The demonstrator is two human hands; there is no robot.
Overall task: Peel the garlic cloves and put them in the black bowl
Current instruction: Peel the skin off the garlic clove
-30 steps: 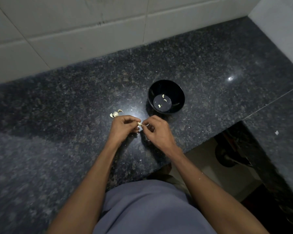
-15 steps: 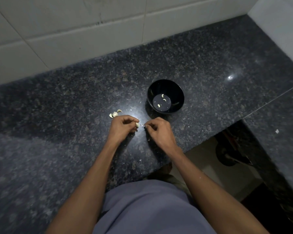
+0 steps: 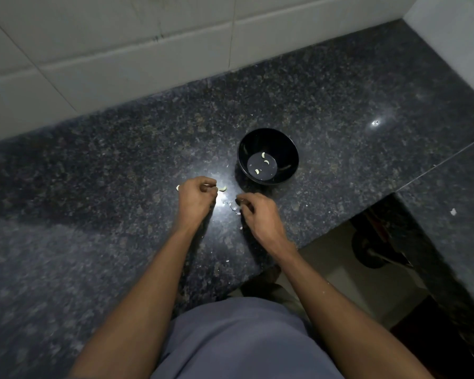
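We see two hands over the counter. The left hand (image 3: pixel 196 199) has its fingers curled, a pale curved garlic clove (image 3: pixel 222 189) at its fingertips; whether they pinch it we cannot tell. The right hand (image 3: pixel 260 214) curls beside thin papery skin flakes (image 3: pixel 231 205); we cannot tell if it holds any. Beyond sits one round glossy black bowl (image 3: pixel 290 149) holding three small crescent cloves (image 3: pixel 263 155), on speckled dark granite countertop (image 3: pixel 93 165).

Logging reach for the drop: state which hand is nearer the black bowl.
Right. The right hand sits just below the black bowl; the left hand lies farther, down-left.
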